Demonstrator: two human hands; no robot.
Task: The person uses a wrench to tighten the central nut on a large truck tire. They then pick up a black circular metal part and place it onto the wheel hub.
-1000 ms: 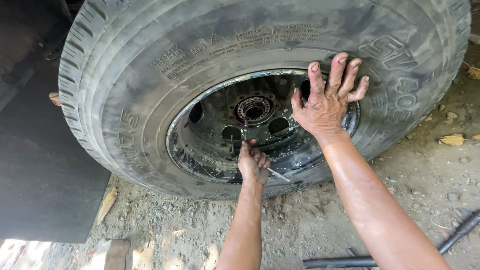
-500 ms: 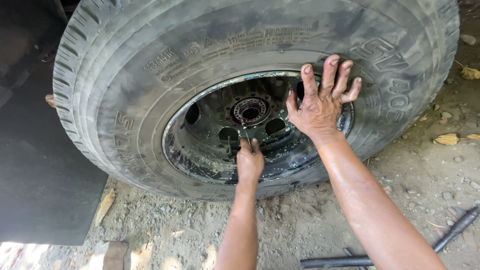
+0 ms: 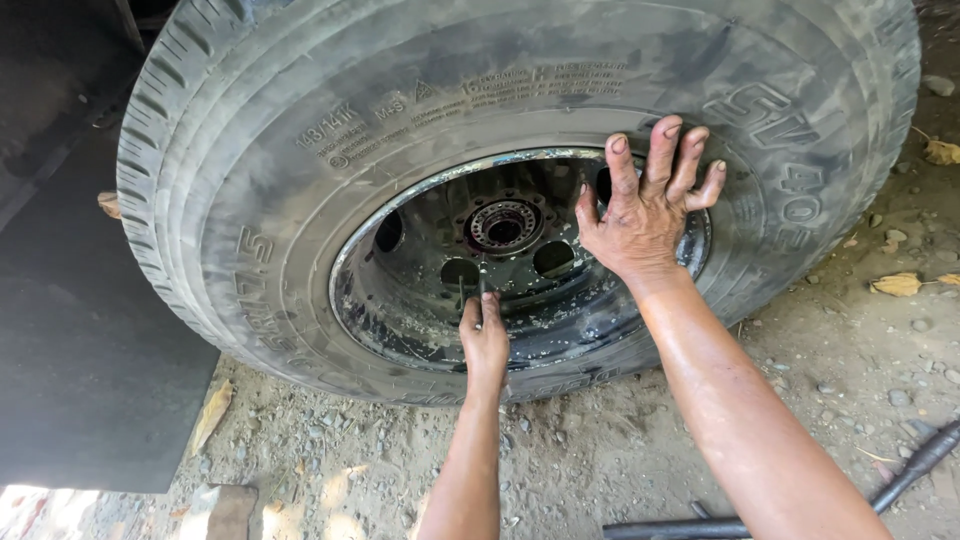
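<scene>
A big worn truck tyre (image 3: 300, 200) stands upright on gravel, with a dirty dark steel rim (image 3: 420, 300) and a hub (image 3: 503, 226) at its centre. My left hand (image 3: 484, 338) reaches into the lower part of the rim, fingers closed around a thin dark metal piece (image 3: 463, 291) that sticks up just below the hub holes. My right hand (image 3: 645, 212) lies flat with fingers spread on the right edge of the rim and the tyre's sidewall, holding nothing.
A black rubber flap (image 3: 80, 380) hangs at the left beside the tyre. A dark metal bar (image 3: 915, 462) lies on the gravel at the lower right. A small block (image 3: 231, 510), dry leaves (image 3: 897, 284) and stones are scattered on the ground.
My left hand has moved up from the rim's lower edge into the rim, toward the hub. My right hand stays pressed on the rim's right side.
</scene>
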